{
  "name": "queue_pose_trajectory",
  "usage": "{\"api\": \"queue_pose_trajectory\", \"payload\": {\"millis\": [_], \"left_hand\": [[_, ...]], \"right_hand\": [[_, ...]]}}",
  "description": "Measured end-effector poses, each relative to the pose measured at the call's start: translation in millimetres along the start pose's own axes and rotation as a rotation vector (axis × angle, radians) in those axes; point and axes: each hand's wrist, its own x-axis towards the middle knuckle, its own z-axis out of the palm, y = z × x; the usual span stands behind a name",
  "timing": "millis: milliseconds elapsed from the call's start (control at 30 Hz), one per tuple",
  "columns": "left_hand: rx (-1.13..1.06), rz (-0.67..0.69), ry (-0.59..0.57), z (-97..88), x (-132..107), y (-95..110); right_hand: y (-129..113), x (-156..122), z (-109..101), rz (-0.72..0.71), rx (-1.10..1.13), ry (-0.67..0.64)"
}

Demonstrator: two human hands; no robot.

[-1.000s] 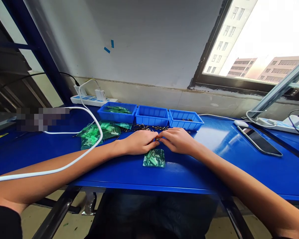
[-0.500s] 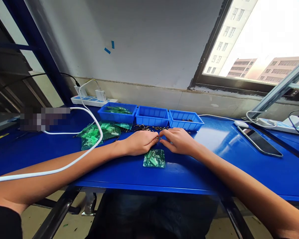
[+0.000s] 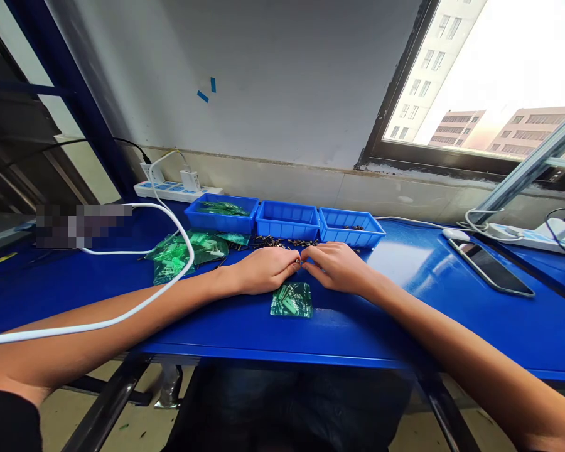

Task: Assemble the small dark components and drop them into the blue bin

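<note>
My left hand (image 3: 268, 270) and my right hand (image 3: 336, 267) meet over the blue table, fingertips pinched together. Between them is a small metallic part (image 3: 299, 261), too small to name; both hands grip it. Just below lies a green printed packet (image 3: 292, 300) with pale strips showing on it. Behind my hands, small dark and brassy parts (image 3: 268, 242) are heaped in front of the bins, partly hidden by my fingers. More green packets (image 3: 188, 248) are piled to the left of my left hand.
Three blue bins stand along the wall: the left bin (image 3: 221, 220) holds green packets, the right bin (image 3: 353, 229) a few small parts. A white cable (image 3: 188, 251) loops across my left forearm. A phone (image 3: 496, 268) lies at right; power strips (image 3: 169, 191) sit at the back.
Almost nothing differs. My hands stay in the same place, with only a slight shift of the small metallic part between my fingertips.
</note>
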Motion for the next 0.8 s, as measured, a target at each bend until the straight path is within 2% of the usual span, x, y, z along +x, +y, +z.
{"api": "queue_pose_trajectory", "payload": {"millis": [800], "left_hand": [[-0.015, -0.012, -0.009, -1.5, -0.1, 2.3]], "right_hand": [[-0.1, -1.0, -0.1, -0.014, -0.014, -0.004]]}}
